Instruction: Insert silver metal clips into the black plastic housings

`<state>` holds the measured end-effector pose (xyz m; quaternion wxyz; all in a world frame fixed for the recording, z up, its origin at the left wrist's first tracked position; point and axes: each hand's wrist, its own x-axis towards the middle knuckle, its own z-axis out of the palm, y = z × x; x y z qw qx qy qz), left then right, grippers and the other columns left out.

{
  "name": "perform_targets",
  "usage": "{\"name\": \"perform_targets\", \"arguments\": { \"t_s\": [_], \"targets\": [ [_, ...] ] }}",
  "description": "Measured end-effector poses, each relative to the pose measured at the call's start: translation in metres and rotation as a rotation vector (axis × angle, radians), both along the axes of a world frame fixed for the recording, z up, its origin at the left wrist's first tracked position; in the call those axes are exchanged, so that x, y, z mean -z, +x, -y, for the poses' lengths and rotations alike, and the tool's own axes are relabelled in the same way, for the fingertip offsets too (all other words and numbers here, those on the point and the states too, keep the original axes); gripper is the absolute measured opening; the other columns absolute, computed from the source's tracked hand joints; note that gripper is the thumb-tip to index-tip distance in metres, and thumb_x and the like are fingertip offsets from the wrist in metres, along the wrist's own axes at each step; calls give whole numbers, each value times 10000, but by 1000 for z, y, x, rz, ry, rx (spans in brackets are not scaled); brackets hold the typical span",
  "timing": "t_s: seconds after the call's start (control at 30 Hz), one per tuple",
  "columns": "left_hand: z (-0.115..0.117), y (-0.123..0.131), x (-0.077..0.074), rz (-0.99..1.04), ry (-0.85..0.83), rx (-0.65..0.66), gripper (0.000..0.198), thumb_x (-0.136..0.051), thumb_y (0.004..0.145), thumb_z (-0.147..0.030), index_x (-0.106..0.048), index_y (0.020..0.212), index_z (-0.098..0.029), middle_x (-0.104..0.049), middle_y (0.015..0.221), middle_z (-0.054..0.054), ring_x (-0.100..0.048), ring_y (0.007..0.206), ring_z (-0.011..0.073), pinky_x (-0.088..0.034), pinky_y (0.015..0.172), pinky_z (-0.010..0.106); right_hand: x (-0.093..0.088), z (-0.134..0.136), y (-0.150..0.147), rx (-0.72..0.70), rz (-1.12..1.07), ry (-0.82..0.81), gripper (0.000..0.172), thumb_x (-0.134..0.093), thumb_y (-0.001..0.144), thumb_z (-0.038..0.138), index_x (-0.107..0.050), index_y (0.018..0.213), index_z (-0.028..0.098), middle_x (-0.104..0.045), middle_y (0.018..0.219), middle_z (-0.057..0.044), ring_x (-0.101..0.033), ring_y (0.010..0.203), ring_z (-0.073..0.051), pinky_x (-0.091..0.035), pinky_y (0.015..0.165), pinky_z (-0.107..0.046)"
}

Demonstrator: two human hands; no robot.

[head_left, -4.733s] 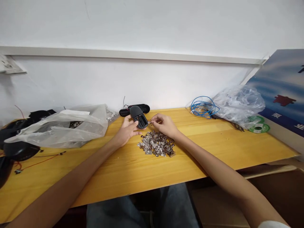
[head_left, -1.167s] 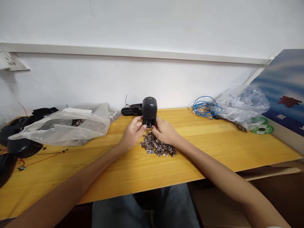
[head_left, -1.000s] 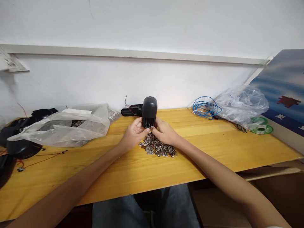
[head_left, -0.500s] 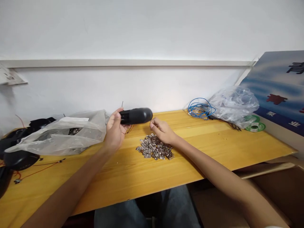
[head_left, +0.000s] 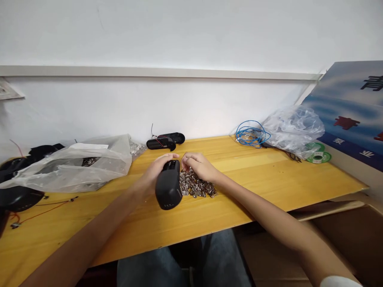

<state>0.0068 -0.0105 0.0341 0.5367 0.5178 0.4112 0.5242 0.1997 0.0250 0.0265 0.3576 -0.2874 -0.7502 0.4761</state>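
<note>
My left hand (head_left: 154, 170) is closed around a black plastic housing (head_left: 169, 187), its rounded end tilted down toward me and a slot showing near the top. Right beside it my right hand (head_left: 200, 165) hovers at the back of a pile of small metal pieces (head_left: 198, 186). The fingers of that hand are curled together near the housing's upper end; whatever may be between them is hidden. The housing covers the left side of the pile. Against the wall lie black housing parts (head_left: 163, 142) with thin red and black wires.
A clear plastic bag (head_left: 101, 175) with metal pieces lies at left, beside more black housings (head_left: 24, 198) and red wires. At right are a blue wire coil (head_left: 251, 134), a crumpled plastic bag (head_left: 295, 129), green spools (head_left: 318, 156) and a sign board (head_left: 347, 103). A cardboard box (head_left: 344, 235) stands below.
My left hand has brought the black housing down and toward me, turning its rounded end from right to front. Black parts by the wall now show. My right hand has shifted slightly left.
</note>
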Motion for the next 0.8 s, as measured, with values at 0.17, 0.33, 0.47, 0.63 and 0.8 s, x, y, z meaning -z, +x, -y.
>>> {"name": "perform_targets", "arguments": {
  "t_s": [0.17,0.33,0.47,0.63,0.8],
  "targets": [
    [10,9,-2,-260,-96,-43,168,-594,892,-357,-644,973,-219,-613,800,-14,-548,711,176,-445,658,295,2,5,-2,26,106,-15,257,-460,938,319,-533,711,223,-566,666,9,-525,633,-163,-412,641,-303],
    [14,11,-3,-443,-93,-83,208,-512,913,-388,-607,1007,-229,-561,827,-17,-507,760,182,-406,698,309,-3,9,-1,9,182,8,269,-458,932,322,-493,687,217,-489,647,30,-453,619,-145,-333,615,-300],
    [16,11,-5,-498,-75,-74,206,-482,921,-393,-579,1006,-232,-532,815,-19,-495,766,189,-399,700,316,-7,13,-1,3,196,0,248,-465,914,317,-475,688,217,-472,656,35,-433,627,-136,-313,608,-297],
    [18,11,-7,-542,-54,-71,198,-461,934,-386,-560,1009,-232,-517,800,-20,-491,761,190,-395,696,318,-7,14,-1,-7,189,-15,240,-470,918,344,-490,717,216,-476,673,36,-432,639,-136,-323,612,-293],
    [23,10,-8,-609,-2,-70,195,-444,979,-374,-553,1086,-253,-503,727,-39,-486,674,183,-370,635,315,-4,11,-1,-79,153,-113,220,-501,916,363,-486,750,221,-481,695,25,-446,650,-142,-343,607,-284]
  ]
}}
